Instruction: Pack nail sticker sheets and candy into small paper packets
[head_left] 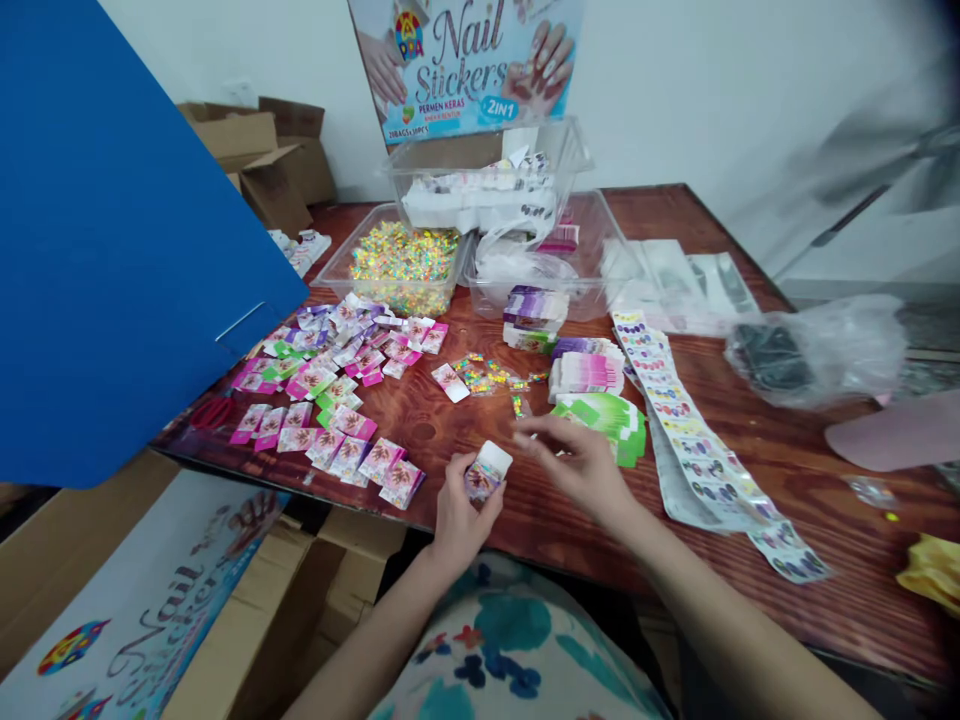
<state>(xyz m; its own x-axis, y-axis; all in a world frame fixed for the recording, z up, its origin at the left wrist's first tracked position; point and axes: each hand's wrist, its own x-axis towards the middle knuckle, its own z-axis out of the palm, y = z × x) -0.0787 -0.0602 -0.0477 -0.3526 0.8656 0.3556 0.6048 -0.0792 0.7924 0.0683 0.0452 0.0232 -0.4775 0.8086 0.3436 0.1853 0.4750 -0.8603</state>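
My left hand [463, 508] is closed around a small printed box [484, 478], purple and white, whose white top flap stands up. To its right, my right hand [574, 462] hovers over the table with thumb and forefinger apart, and I see nothing between them. Just beyond its fingertips lies a small clear packet of colourful candy [519, 404]. More such candy packets [480, 374] are heaped farther back, beside a single small white-and-pink box [450, 382]. Flat green cartons [607, 420] lie partly behind my right hand.
Many filled small boxes [330, 385] cover the table's left side. Behind are a clear tub of candy [401, 262] and a tub of paper strips [487, 195]. Sticker strips [690, 440] trail along the right. A blue panel [135, 240] juts in from the left.
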